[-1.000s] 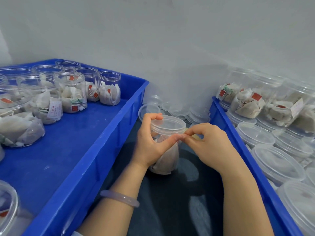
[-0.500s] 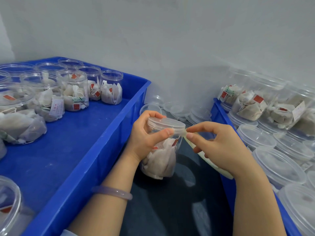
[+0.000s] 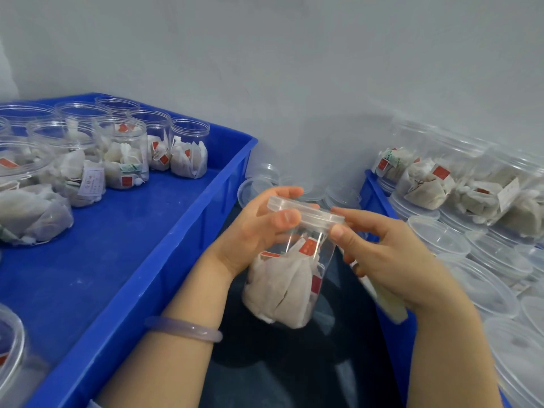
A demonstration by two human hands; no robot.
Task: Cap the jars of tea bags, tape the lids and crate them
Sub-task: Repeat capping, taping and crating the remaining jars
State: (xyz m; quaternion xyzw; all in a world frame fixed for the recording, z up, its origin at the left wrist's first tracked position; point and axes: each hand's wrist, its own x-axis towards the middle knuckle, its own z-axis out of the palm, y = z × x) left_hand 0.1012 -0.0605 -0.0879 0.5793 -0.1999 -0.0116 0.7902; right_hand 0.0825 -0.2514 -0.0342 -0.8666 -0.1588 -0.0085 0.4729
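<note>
A clear plastic jar (image 3: pixel 291 278) of white tea bags with red tags hangs tilted between two blue crates, its clear lid (image 3: pixel 303 212) on top. My left hand (image 3: pixel 256 234) grips the jar under the lid, thumb on the lid's rim. My right hand (image 3: pixel 394 260) pinches the lid's right edge between thumb and forefinger. Its other fingers curl round a pale strip of tape (image 3: pixel 388 304) that trails down past the palm.
The left blue crate (image 3: pixel 117 260) holds several open jars of tea bags (image 3: pixel 188 148) along its far side. The right blue crate (image 3: pixel 374 189) is packed with capped jars (image 3: pixel 426 184) lying on their sides. Loose clear lids (image 3: pixel 256 187) are stacked by the wall.
The jar has been lifted and tilted further, lid now toward the right. My right hand moved in from pulling the tape to pinching the lid's right edge.
</note>
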